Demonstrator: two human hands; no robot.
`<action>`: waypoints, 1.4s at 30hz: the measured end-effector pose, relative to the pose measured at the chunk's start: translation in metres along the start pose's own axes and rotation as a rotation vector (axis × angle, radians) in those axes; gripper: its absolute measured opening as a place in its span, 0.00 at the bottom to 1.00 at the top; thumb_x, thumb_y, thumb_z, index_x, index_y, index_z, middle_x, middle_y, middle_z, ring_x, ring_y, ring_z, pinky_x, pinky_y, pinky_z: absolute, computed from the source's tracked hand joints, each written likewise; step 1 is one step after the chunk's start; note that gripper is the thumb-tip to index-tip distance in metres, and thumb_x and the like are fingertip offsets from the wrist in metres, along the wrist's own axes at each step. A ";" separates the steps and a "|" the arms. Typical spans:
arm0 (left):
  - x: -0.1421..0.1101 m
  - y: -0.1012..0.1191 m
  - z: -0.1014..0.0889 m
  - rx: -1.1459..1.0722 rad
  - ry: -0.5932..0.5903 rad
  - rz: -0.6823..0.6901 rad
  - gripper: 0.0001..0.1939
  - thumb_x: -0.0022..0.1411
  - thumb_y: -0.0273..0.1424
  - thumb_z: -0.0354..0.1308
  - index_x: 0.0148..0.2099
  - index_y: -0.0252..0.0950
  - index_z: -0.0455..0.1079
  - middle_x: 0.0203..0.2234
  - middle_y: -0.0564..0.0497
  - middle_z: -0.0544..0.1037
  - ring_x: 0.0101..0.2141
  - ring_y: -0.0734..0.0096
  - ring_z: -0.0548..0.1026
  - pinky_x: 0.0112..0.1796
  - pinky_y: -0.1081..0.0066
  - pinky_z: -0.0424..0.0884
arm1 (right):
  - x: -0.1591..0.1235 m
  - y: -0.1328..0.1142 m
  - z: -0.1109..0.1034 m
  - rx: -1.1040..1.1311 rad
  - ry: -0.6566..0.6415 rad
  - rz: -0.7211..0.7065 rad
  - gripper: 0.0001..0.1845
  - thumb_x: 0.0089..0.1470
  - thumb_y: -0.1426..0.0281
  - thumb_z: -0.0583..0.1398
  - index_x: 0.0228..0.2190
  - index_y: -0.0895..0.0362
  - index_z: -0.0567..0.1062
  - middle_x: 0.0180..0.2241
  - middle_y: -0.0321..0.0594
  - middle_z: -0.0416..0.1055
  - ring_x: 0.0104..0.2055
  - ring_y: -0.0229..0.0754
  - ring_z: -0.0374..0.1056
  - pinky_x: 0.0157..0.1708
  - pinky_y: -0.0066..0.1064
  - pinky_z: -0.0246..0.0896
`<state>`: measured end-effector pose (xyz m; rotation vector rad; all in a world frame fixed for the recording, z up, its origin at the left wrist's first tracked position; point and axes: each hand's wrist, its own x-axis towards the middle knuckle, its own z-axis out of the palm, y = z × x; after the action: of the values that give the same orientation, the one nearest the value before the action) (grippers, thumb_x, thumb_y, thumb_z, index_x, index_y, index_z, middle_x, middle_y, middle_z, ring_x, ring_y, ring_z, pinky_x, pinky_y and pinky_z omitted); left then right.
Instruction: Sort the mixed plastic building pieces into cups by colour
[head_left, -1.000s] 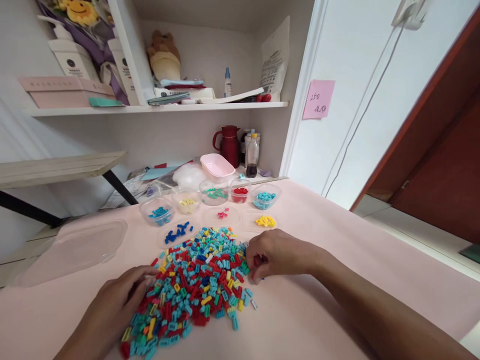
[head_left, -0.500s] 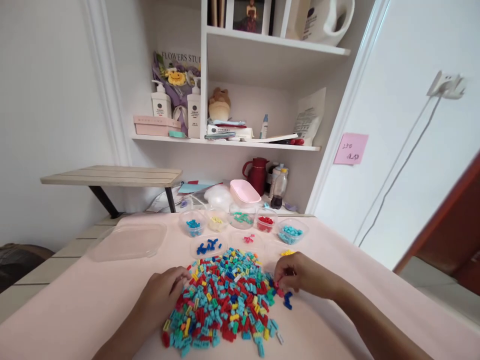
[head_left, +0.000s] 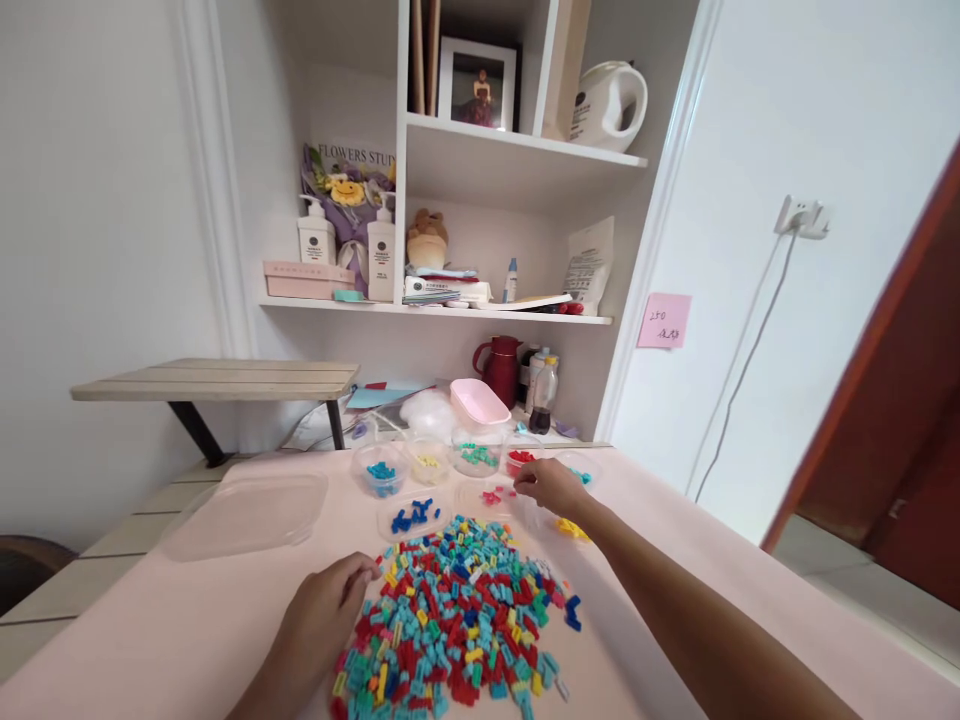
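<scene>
A mixed pile of small plastic building bricks (head_left: 457,620) in red, light blue, green, yellow and dark blue covers the middle of the pink tabletop. My left hand (head_left: 319,615) rests at the pile's left edge, its fingers curled inward; what they hold, if anything, is hidden. Over the far side, my right hand (head_left: 553,488) is closed in a pinch, with a small pink building brick (head_left: 513,492) at its fingertips. Just left of it lies a shallow clear tray (head_left: 469,502) with a few pink bricks. Yellow bricks (head_left: 571,528) sit under my right forearm.
Behind the pile stand clear tubs of blue (head_left: 381,478), pale yellow (head_left: 428,466), green (head_left: 477,458) and red (head_left: 520,458) bricks. Dark blue bricks (head_left: 415,516) lie in another tray. A clear lid (head_left: 244,515) lies left. A pink basin (head_left: 480,402) and dark red jug (head_left: 499,370) stand behind.
My right hand has moved from the pile's right edge forward and left to the pink-brick tray. My left hand stays beside the pile. The camera view has tilted up and shifted right.
</scene>
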<state>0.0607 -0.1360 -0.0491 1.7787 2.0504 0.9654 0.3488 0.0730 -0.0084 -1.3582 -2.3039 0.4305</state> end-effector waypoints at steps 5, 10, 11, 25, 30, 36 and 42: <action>-0.002 0.000 0.000 -0.009 0.019 -0.007 0.15 0.60 0.35 0.45 0.32 0.42 0.72 0.24 0.57 0.79 0.26 0.72 0.74 0.29 0.77 0.64 | -0.014 -0.002 0.000 0.060 0.013 -0.030 0.12 0.54 0.67 0.54 0.32 0.57 0.77 0.27 0.36 0.74 0.20 0.34 0.66 0.27 0.27 0.61; -0.001 0.001 -0.001 0.005 -0.007 -0.051 0.16 0.60 0.38 0.45 0.35 0.42 0.73 0.26 0.56 0.79 0.27 0.71 0.75 0.29 0.76 0.65 | -0.057 0.006 -0.011 0.187 -0.096 -0.060 0.15 0.56 0.63 0.53 0.35 0.57 0.77 0.27 0.37 0.73 0.21 0.35 0.68 0.25 0.27 0.63; 0.000 0.001 -0.001 0.008 -0.013 -0.060 0.16 0.60 0.39 0.45 0.37 0.42 0.73 0.27 0.56 0.80 0.28 0.70 0.75 0.29 0.76 0.65 | -0.068 0.008 -0.014 0.219 -0.121 -0.076 0.15 0.55 0.63 0.54 0.36 0.57 0.77 0.28 0.38 0.73 0.22 0.35 0.68 0.25 0.27 0.63; 0.006 -0.001 0.000 0.100 -0.026 -0.074 0.15 0.59 0.41 0.47 0.37 0.45 0.75 0.30 0.58 0.82 0.31 0.70 0.78 0.29 0.77 0.67 | -0.136 0.025 -0.014 0.141 -0.037 -0.126 0.10 0.55 0.69 0.56 0.36 0.51 0.78 0.38 0.40 0.71 0.34 0.39 0.69 0.35 0.31 0.64; 0.007 -0.004 0.000 0.096 -0.023 -0.077 0.14 0.58 0.40 0.48 0.36 0.46 0.75 0.32 0.58 0.82 0.32 0.70 0.78 0.29 0.78 0.68 | -0.137 0.013 -0.004 0.136 -0.058 -0.176 0.11 0.56 0.70 0.56 0.36 0.51 0.79 0.37 0.42 0.71 0.37 0.41 0.68 0.38 0.31 0.64; 0.007 -0.003 0.000 0.126 -0.047 -0.075 0.14 0.58 0.40 0.47 0.35 0.45 0.74 0.30 0.59 0.82 0.30 0.70 0.78 0.29 0.78 0.67 | -0.143 -0.001 -0.003 0.188 -0.141 -0.126 0.13 0.54 0.73 0.55 0.31 0.52 0.80 0.34 0.40 0.69 0.34 0.39 0.67 0.35 0.28 0.63; 0.007 -0.002 0.002 0.134 -0.065 -0.085 0.15 0.59 0.40 0.46 0.37 0.46 0.75 0.34 0.59 0.82 0.34 0.70 0.78 0.31 0.78 0.66 | -0.150 -0.006 -0.003 0.081 -0.073 -0.083 0.11 0.56 0.67 0.55 0.34 0.52 0.78 0.36 0.40 0.71 0.34 0.40 0.67 0.36 0.31 0.61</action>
<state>0.0588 -0.1292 -0.0503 1.7468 2.1760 0.7523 0.4102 -0.0612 -0.0340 -1.2230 -2.3644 0.5494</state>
